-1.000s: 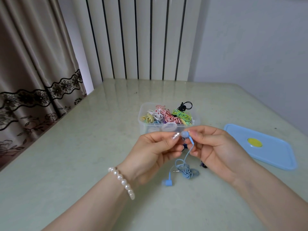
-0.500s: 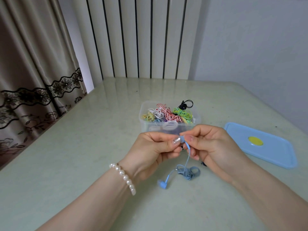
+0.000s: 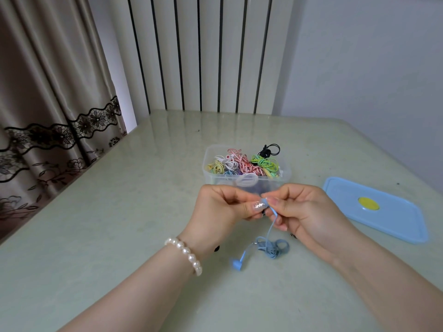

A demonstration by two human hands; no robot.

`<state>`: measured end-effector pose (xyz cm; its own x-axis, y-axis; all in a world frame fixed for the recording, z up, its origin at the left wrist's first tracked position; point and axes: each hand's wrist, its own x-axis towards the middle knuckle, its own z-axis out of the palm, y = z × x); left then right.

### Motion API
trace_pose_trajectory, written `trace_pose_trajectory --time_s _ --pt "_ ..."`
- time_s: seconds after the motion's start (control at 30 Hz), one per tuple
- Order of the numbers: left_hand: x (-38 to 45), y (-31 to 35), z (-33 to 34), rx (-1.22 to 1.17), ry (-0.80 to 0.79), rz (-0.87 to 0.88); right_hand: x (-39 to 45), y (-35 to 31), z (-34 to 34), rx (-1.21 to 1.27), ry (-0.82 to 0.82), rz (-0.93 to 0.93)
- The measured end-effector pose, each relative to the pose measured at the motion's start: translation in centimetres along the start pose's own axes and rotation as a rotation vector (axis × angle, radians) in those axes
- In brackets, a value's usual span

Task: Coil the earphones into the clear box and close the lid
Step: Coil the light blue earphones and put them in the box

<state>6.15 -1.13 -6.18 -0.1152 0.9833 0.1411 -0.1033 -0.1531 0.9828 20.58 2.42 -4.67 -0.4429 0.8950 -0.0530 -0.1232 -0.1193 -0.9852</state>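
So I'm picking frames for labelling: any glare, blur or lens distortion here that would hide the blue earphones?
Head view: soft, even daylight, and the table mirrors the radiator as pale streaks near its far edge. Wide-angle bend shows in the leaning curtain. The blue earphones are fairly sharp, their shadow faint. Left hand and right hand pinch one earbud, partly hiding it.

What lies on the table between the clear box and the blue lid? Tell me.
Nothing: in the head view, bare table separates the clear box from the blue lid.
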Motion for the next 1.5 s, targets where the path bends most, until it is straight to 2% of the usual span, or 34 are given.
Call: trace_pose_trajectory --time_s 0.17,0.3,0.43,0.57,0.77,0.93,1.0,1.1,1.2,1.3,1.5 --pt "0.1 0.2 0.2 -0.061 -0.023 -0.019 0.0 -0.5 -0.1 -0.116 0.094 -0.120" --pt "-0.1 0.3 0.2 -0.035 -0.004 -0.002 0.0 -0.5 -0.3 -0.137 0.128 -0.128" --pt "-0.1 0.1 0.2 -0.024 0.032 0.021 -0.1 -0.5 -0.4 -0.149 0.119 -0.116" --pt "-0.3 0.0 0.4 0.019 -0.012 0.055 -0.2 -0.4 -0.4 -0.198 0.082 -0.130" --pt "-0.1 -0.4 -0.1 0.055 -0.021 0.016 -0.2 0.0 -0.3 -0.320 0.064 -0.134" --pt "0.7 0.1 -0.9 0.120 0.003 -0.014 0.3 -0.9 -1.6 -0.462 0.147 -0.168" --pt "0.8 -0.1 -1.7 0.221 -0.001 -0.045 0.1 -1.7 -2.7 -0.594 0.051 -0.136" --pt "0.9 -0.4 -2.7 0.346 -0.012 -0.102 -0.3 -1.4 -3.2 -0.943 -0.251 0.029" --pt "1.1 -0.6 -3.0 0.380 -0.009 -0.142 -0.4 0.0 -1.8 -1.196 -0.344 -0.001" --pt "0.9 -0.8 -3.0 0.342 0.021 -0.171 -0.2 0.2 -1.7 -1.153 -0.334 -0.095" --pt "0.9 -1.0 -2.7 0.227 0.045 -0.187 0.1 0.6 -2.0 -0.901 -0.297 -0.093"
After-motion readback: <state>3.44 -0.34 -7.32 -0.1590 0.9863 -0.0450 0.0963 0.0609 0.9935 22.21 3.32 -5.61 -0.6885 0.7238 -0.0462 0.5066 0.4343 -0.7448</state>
